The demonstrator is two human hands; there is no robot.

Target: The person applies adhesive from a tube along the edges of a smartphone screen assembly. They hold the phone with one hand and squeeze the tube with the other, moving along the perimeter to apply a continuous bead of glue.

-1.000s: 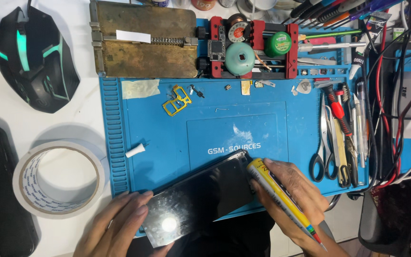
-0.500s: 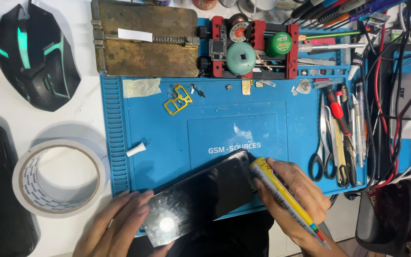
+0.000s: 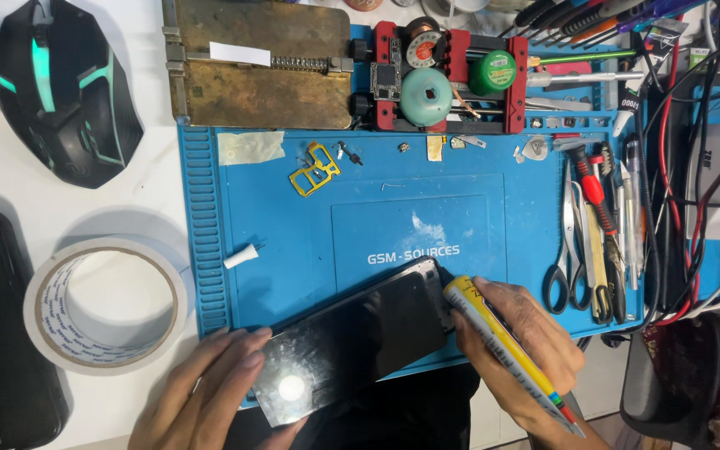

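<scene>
Phone [image 3: 352, 346] lies screen-up on the blue mat [image 3: 293, 233], at the mat's near edge, its lower-left end overhanging toward the desk's front edge. Long axis runs diagonally: lower-left end toward the person, upper-right end toward the mat's middle. Glass is dark, with one glare spot near the lower-left end.

Left hand [image 3: 210, 392] has fingers laid flat on the phone's lower-left end, pressing it down; grip loose, not wrapped around anything. Right hand [image 3: 522, 350] is clenched around a yellow tube [image 3: 502, 346], tube tip touching or just beside the phone's upper-right corner; exact contact cannot be told. Tube's long axis slants from that corner down-right, red tail end toward the desk's front-right.

Risks, judged:
- phone pivots or slides off the mat's near edge, since only flat fingers hold it and part of it overhangs
- tube tip skids along the glass edge and misses the corner, because tube is held at a shallow slant
- too much squeezed out at the corner, smearing the screen

Nearby: tape roll [image 3: 106, 304] on the desk left of the mat, mouse [image 3: 64, 92] at the far-left corner, scissors [image 3: 564, 258] and other tools along the mat's right side.
</scene>
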